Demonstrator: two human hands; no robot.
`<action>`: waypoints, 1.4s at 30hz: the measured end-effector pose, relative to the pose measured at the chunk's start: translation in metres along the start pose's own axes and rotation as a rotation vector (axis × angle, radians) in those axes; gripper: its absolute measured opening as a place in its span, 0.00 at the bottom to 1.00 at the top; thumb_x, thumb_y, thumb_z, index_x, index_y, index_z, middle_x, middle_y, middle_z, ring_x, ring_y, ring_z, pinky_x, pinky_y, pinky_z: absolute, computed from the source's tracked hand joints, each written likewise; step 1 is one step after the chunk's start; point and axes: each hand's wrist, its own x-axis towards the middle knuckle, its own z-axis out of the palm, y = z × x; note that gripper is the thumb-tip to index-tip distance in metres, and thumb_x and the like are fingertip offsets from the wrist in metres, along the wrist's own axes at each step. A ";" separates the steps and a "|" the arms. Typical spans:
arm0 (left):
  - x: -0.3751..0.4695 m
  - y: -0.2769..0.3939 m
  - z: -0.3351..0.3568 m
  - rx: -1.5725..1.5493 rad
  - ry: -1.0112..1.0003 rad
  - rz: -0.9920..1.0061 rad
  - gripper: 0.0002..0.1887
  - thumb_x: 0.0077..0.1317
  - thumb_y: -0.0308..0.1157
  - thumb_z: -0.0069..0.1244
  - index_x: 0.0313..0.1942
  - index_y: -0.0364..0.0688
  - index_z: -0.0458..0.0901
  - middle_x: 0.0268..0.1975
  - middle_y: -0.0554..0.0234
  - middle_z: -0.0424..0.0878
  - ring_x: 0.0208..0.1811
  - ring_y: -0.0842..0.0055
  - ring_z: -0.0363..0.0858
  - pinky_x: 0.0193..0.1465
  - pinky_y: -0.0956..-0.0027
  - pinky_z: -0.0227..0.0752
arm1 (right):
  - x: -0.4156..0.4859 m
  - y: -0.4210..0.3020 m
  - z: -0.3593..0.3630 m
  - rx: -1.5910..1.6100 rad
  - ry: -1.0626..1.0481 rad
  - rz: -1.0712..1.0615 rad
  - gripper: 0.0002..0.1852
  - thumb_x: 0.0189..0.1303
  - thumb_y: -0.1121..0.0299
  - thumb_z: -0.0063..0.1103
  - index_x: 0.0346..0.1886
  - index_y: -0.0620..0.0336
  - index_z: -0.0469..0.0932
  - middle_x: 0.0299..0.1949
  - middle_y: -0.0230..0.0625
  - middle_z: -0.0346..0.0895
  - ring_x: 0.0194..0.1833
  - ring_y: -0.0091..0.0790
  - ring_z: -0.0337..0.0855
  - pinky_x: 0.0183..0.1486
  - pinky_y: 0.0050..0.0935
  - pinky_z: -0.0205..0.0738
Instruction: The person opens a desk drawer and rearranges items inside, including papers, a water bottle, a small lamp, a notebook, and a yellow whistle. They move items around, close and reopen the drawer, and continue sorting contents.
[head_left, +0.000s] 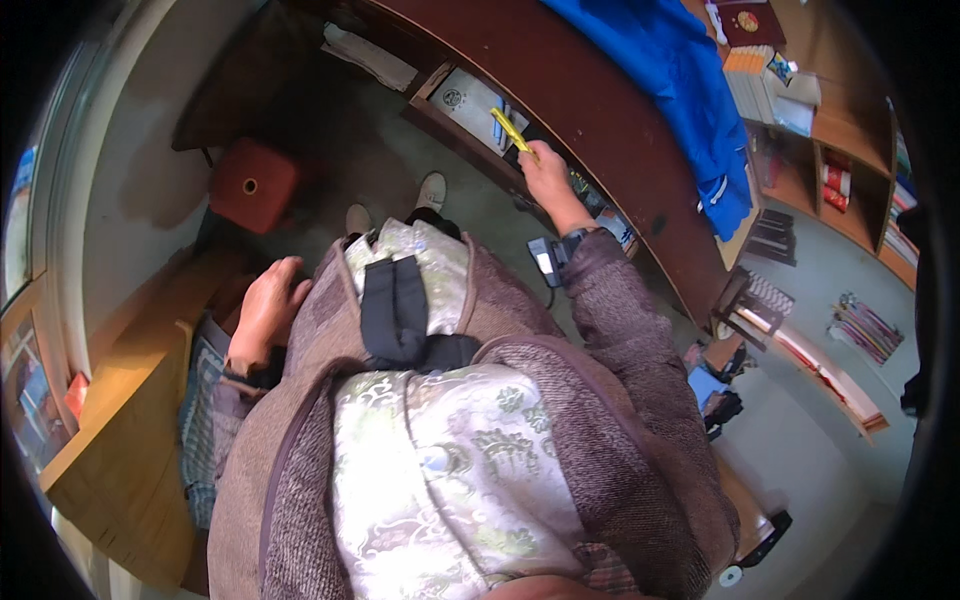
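Observation:
My right hand grips a slim yellow tool, which looks like a utility knife; its far end points up and left. Beneath it, a wooden drawer is pulled out from the dark red desk. In the drawer lie a pale flat item with a round emblem and some small blue items. My left hand hangs beside my coat, holding nothing, the thumb apart from the fingers. Folded black fabric rests on my lap.
A red stool stands on the floor ahead to the left. Yellow wooden furniture is close by my left side. Blue cloth covers part of the desk. Shelves with books stand beyond, at the right.

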 end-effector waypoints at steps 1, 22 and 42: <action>-0.004 -0.006 0.011 -0.022 -0.006 -0.045 0.20 0.64 0.34 0.56 0.53 0.36 0.77 0.50 0.45 0.82 0.52 0.49 0.80 0.54 0.55 0.75 | 0.013 0.006 0.005 0.002 0.007 0.004 0.13 0.65 0.60 0.56 0.44 0.59 0.79 0.36 0.53 0.82 0.42 0.60 0.82 0.44 0.49 0.76; 0.024 -0.071 0.020 -0.133 0.028 -0.023 0.18 0.64 0.34 0.55 0.51 0.34 0.78 0.48 0.40 0.83 0.50 0.47 0.80 0.52 0.55 0.75 | -0.057 0.006 0.035 1.250 -0.098 0.628 0.08 0.69 0.68 0.57 0.44 0.63 0.77 0.40 0.41 0.81 0.39 0.34 0.84 0.37 0.26 0.78; 0.292 0.136 0.027 -1.355 -0.489 -0.384 0.20 0.73 0.28 0.46 0.61 0.29 0.65 0.60 0.46 0.77 0.62 0.64 0.79 0.61 0.63 0.77 | -0.057 0.059 0.037 1.577 0.127 0.905 0.11 0.70 0.68 0.50 0.45 0.66 0.77 0.47 0.43 0.82 0.44 0.33 0.83 0.46 0.28 0.78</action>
